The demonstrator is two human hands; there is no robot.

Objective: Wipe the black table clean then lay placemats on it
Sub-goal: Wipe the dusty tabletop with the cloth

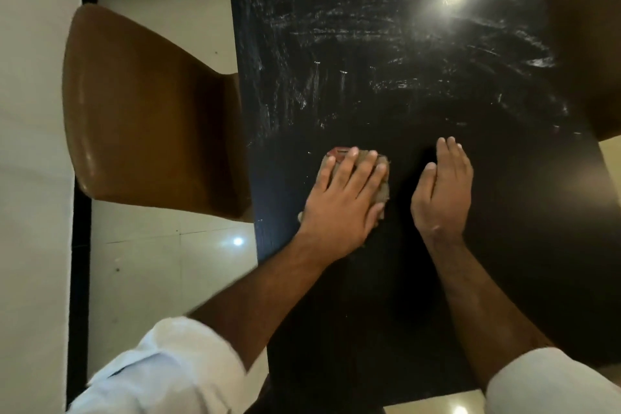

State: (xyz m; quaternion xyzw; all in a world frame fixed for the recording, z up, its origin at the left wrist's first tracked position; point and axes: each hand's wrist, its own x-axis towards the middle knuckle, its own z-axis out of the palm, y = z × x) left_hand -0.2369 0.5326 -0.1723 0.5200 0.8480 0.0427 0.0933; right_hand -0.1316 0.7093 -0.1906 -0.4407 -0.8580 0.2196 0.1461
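A brownish cloth (384,193) is pressed onto the black tabletop (504,212) near its left edge by the left hand (339,198), whose fingers (349,168) are straight and slightly spread over it. The right hand (442,191) is held just beside it, its fingers (450,155) straight and pressed together. Whitish smears (369,37) are seen across the far half.

Wall: on my left I see a plain cream wall (30,144)
Skirting: a black strip (80,245) runs along its foot
Floor: pale glossy tiles (161,272) with one small light glint (238,241) on them
Seating: a brown chair (144,111) at left, and a second brown seat (584,54) at right — I see only part of it
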